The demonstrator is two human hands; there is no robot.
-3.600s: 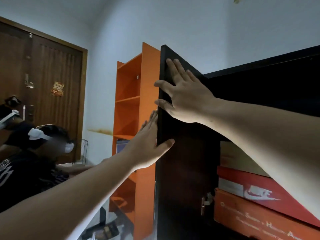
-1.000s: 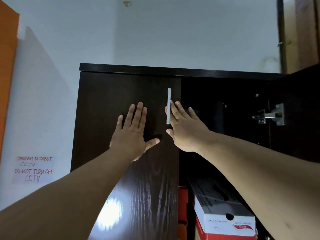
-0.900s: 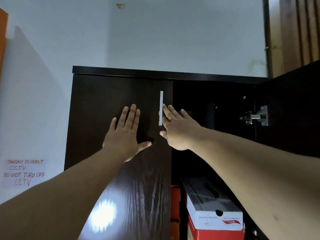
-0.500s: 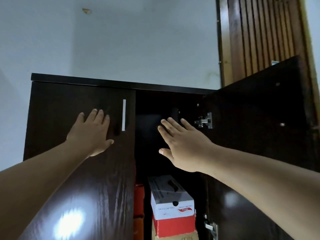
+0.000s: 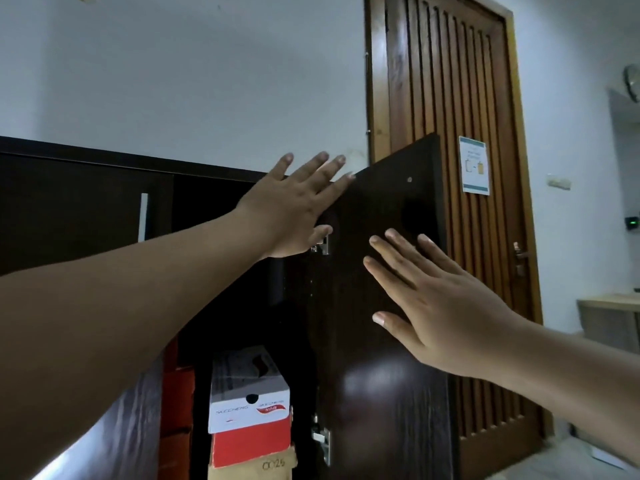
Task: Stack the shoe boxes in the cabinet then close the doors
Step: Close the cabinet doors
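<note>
1. Cabinet point(image 5: 86, 216), dark wood. Its left door point(image 5: 69, 216) is shut flush, with a white strip handle point(image 5: 143, 216) by its inner edge. Its right door point(image 5: 384, 271) stands open, swung out towards the camera, inner face showing.
2. Shoe boxes sit inside the cabinet, in the gap between the two doors: a white-lidded box point(image 5: 247, 393) on a red base, stacked on a brown cardboard box point(image 5: 252, 467). Just left of that stack is a red-orange stack point(image 5: 178, 410), partly hidden by the left forearm.
3. Left hand point(image 5: 294, 209): fingers straight and spread, holding nothing, reaching across the cabinet opening to the top inner corner of the right door. Fingertips lie at its top edge; contact can't be confirmed.
4. Right hand point(image 5: 440, 306): flat, fingers spread, nothing held, in front of the right door's inner face near its free edge. Can't tell whether it touches.
5. Two metal hinges on the right door: the upper hinge point(image 5: 323, 244) is just under the left thumb, the lower hinge point(image 5: 322, 441) is beside the box stack.
6. Right of the cabinet: a slatted brown room door point(image 5: 450, 98) with a paper notice point(image 5: 474, 166). The open right door overlaps it.
7. Versus 0.5 s ago: the left hand has left the left door and crossed to the right door. The right hand moved from the opening to the right door's face. The view panned right.
</note>
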